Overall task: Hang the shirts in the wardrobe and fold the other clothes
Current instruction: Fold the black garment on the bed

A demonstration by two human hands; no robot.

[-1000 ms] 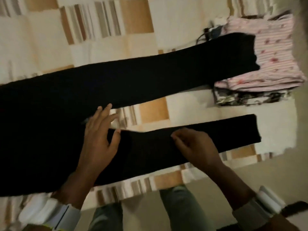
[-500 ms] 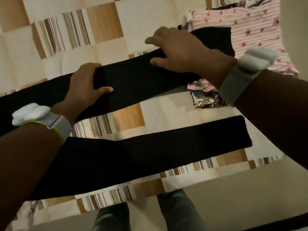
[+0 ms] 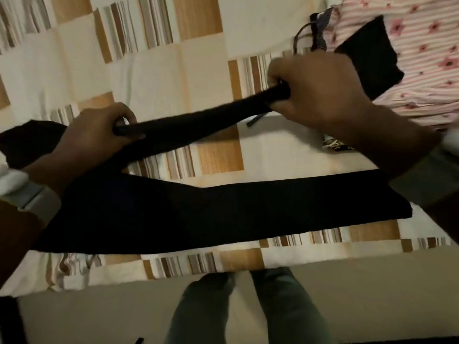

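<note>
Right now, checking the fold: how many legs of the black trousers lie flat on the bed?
1: the near leg lies flat; both hands grip the far leg, lifted.

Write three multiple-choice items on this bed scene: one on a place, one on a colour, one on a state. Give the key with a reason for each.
1. Where does the far leg's hem lie?
A. on the pink striped garment
B. on the floor
C. under the near leg

2. What colour are the trousers?
A. white
B. black
C. red

3. What are the hands doing?
A. both gripping the far leg
B. both resting open on the bed
C. only one holding cloth

Key:
1 A: the hem overlaps the pink striped garment.
2 B: the trousers are black on the patchwork bedcover.
3 A: the left hand and the right hand each close around the bunched far leg.
</note>
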